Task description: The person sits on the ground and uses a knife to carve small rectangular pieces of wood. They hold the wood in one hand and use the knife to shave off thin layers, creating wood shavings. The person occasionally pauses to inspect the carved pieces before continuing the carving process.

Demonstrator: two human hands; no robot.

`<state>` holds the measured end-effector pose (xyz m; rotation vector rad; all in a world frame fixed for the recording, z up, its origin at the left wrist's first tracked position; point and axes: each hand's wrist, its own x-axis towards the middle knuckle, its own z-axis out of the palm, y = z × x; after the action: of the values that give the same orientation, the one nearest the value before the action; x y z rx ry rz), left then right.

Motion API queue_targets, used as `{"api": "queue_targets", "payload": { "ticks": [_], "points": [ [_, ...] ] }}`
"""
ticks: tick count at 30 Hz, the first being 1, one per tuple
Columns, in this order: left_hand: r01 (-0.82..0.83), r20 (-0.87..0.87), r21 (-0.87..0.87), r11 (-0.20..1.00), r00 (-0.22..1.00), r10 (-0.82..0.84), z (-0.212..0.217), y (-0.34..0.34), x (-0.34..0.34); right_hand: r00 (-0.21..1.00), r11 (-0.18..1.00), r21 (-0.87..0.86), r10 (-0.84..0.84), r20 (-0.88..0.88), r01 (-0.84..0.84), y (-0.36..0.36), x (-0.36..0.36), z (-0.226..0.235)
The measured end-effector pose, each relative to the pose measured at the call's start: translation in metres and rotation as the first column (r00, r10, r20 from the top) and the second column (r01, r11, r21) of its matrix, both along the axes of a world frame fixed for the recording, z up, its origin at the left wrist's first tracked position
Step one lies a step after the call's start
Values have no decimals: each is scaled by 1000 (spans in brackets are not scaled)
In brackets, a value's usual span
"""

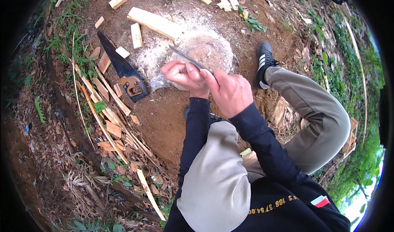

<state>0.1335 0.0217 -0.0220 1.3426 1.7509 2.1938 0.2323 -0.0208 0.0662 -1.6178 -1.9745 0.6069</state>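
A narrow dark-grey knife point(184, 56) points away to the upper left, over the near side of a round, dust-covered stump point(209, 47). My right hand point(233, 93) is closed around its near end, the thumb stretched forward along it; the handle is hidden in my grip. Right beside it, my left hand point(186, 77) has its fingers curled, with the thumb pressed against the blade. Whether anything else lies inside the left hand's fingers is hidden. To the left of my hands, a handsaw point(119, 64) with a brown-and-black handle lies on the soil.
A long pale plank point(154, 22) rests against the stump's far side, with a short wood block point(136, 35) near it. Split strips point(107, 113) pile up on the left. My shoe point(264, 64) stands right of the stump, and my raised knee point(217, 174) is below my hands.
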Motion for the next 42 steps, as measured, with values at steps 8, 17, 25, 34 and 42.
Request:
{"api": "queue_targets", "payload": {
  "ticks": [8,17,25,34,42],
  "points": [
    [-27,14,32,999,1000,27,-6,7,-2,999,1000,6,2,-38,-2,9,-2,-1],
    [45,46,8,999,998,-46,-12,-9,-3,999,998,-67,7,-37,-10,0,4,4],
    [157,80,-84,984,985,-150,-6,-11,-8,1000,1000,9,22,-12,-22,3,0,3],
    [226,26,-92,970,974,-224,1,-5,-20,998,998,15,61,-11,-61,11,5,-6],
    [167,72,-120,979,985,-159,2,-4,-21,997,996,-35,81,-8,-81,8,6,-10]
  ]
}}
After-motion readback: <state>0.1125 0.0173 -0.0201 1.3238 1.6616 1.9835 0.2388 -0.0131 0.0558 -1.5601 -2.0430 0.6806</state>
